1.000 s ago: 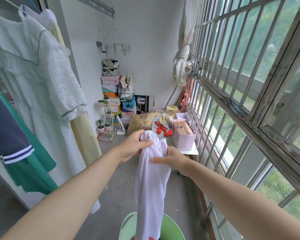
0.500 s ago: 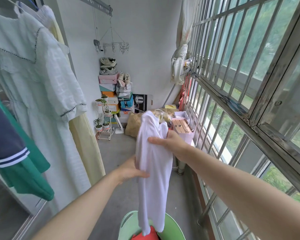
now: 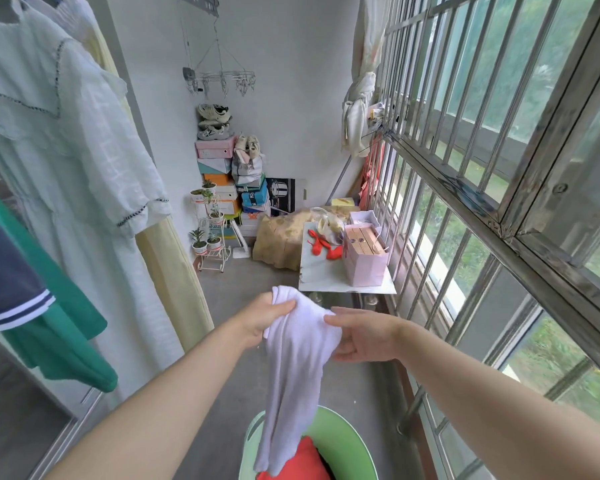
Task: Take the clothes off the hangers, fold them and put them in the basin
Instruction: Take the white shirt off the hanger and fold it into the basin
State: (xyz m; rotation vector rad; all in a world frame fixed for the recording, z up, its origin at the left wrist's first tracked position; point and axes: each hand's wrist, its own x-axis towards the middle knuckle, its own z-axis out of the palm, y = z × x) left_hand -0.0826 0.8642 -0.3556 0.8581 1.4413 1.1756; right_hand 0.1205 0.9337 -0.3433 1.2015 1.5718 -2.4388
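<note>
White top (image 3: 297,358) is dangling over near green basin (image 3: 347,441), red garment (image 3: 302,459) inside; L hand (image 3: 267,318) & R hand (image 3: 364,336) are gripping it; white dress (image 3: 77,161) + others at left are still hanging.

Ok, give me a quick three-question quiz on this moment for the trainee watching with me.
1. True or false: the white garment hangs from a hanger.
2. What lies in the green basin? A) red cloth B) blue jeans C) nothing
3. How many hands hold the white garment?
Key: 1 false, the left hand and right hand hold it over the basin; 2 A; 3 two.
</note>
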